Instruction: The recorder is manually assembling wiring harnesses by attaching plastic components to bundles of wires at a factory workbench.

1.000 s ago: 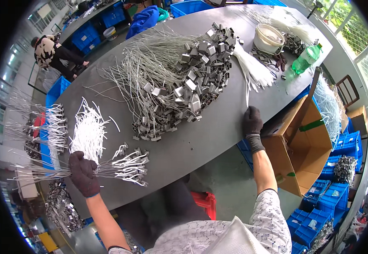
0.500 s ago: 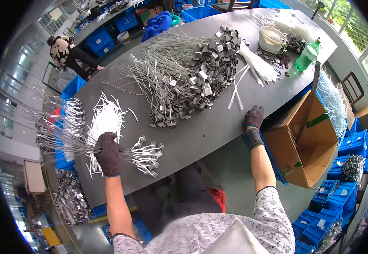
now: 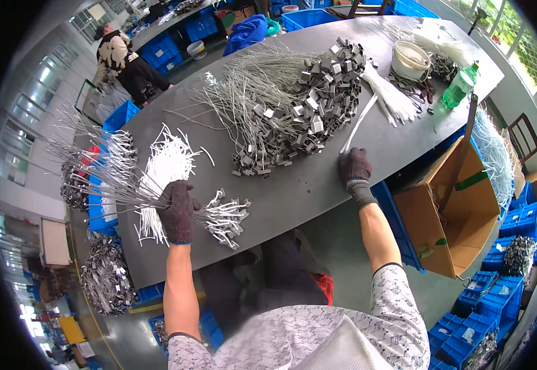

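Observation:
My left hand (image 3: 178, 211), in a dark glove, is closed round a bundle of thin grey wires (image 3: 120, 185). White-sleeved ends with small metal clips (image 3: 224, 219) fan out to its right. Under and behind that bundle lies a pile of loose white tubes (image 3: 166, 161). My right hand (image 3: 355, 165), gloved too, is low over the table near its front edge. Its curled fingertips meet the near end of a thin white strip (image 3: 360, 122), which leads back to a bunch of white strips (image 3: 392, 98).
A large heap of wires with metal clips (image 3: 315, 102) covers the table's middle. Behind it at right stand a white bucket (image 3: 410, 60) and a green bottle (image 3: 460, 85). A cardboard box (image 3: 447, 209) is beside the table's right edge. Another person (image 3: 120, 58) stands at the far left.
My right hand has moved left along the table to the white strip's end; two crossed strips showed before, one shows now. The left hand keeps its bundle. The far person has straightened up.

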A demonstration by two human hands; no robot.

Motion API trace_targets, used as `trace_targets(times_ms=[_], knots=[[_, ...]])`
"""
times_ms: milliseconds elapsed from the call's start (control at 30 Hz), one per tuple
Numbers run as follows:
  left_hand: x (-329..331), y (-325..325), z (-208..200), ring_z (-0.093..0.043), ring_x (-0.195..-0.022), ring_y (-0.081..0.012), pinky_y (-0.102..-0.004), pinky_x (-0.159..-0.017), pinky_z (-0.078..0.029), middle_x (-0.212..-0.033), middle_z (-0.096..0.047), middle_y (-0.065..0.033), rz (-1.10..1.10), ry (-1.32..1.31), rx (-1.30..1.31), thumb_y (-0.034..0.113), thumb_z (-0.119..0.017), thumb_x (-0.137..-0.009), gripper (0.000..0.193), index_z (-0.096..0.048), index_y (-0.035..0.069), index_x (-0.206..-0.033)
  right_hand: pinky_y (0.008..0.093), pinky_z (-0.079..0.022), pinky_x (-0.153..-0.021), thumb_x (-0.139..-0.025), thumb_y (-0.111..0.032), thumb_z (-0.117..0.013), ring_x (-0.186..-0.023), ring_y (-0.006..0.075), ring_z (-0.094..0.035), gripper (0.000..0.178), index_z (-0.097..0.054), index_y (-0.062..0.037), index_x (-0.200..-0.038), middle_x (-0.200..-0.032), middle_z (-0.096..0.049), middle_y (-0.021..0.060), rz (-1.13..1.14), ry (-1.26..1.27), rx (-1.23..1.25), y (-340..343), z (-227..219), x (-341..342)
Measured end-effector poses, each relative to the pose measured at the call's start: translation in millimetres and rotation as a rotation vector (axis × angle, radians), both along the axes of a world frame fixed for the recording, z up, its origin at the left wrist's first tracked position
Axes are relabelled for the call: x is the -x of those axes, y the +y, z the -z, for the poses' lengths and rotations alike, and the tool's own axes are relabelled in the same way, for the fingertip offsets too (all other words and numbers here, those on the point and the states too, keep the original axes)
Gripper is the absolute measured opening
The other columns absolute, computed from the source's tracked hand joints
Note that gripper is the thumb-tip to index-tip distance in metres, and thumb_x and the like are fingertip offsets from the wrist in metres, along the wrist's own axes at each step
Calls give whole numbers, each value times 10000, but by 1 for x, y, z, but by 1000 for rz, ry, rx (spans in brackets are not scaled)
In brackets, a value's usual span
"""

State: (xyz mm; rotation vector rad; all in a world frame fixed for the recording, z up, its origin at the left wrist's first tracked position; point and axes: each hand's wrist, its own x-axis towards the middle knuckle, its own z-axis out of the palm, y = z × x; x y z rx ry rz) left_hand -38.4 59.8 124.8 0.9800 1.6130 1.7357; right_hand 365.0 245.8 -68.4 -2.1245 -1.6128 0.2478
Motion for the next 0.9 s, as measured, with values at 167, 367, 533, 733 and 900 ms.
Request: trace_targets(times_ms=[167,367,533,733,900], knots=[[-2,1,5,-372,-463,-61,-292,-476,-403,-540,-401,49,6,2,-33,282,-645,-992,289,-686,18,-882,493,-532,-841,-913,-248,-607,-948,416,-676,255,-649,-29,-1036,-1044,-667,233,102,70,-37,16,34,-24],[-3,-1,-9,-367,-462,-53,-287,-481,-409,-539,-399,57,-70,-23,-19,280,-647,-982,281,-679,31,-856,470,-541,-700,-954,-214,-551,-759,391,-704,246,-630,10,-1020,-770,-681,239,203,448,-195,-42,52,-20],[-6,-5,-19,-422,-469,-58,-284,-496,-444,-558,-437,44,-43,27,-71,225,-659,-960,208,-685,31,-888,480,-542,-759,-927,-232,-580,-848,453,-685,247,-643,-9,-1010,-885,-683,274,6,506,-157,-144,54,30],[17,-5,-5,-471,-460,-74,-329,-658,-598,-592,-518,-2,118,-15,13,170,-664,-955,160,-689,12,-955,427,-534,-633,-945,-203,-581,-670,305,-687,211,-602,0,-999,-747,-670,194,-471,540,-135,-186,-7,126],[22,-4,-10,-617,-691,-116,-258,-594,-507,-910,-687,-65,460,-73,-29,130,-608,-973,245,-664,-3,-1171,391,-522,-596,-942,-215,-608,-661,260,-681,230,-615,0,-1025,-769,-662,185,-741,699,-81,-154,-115,205]])
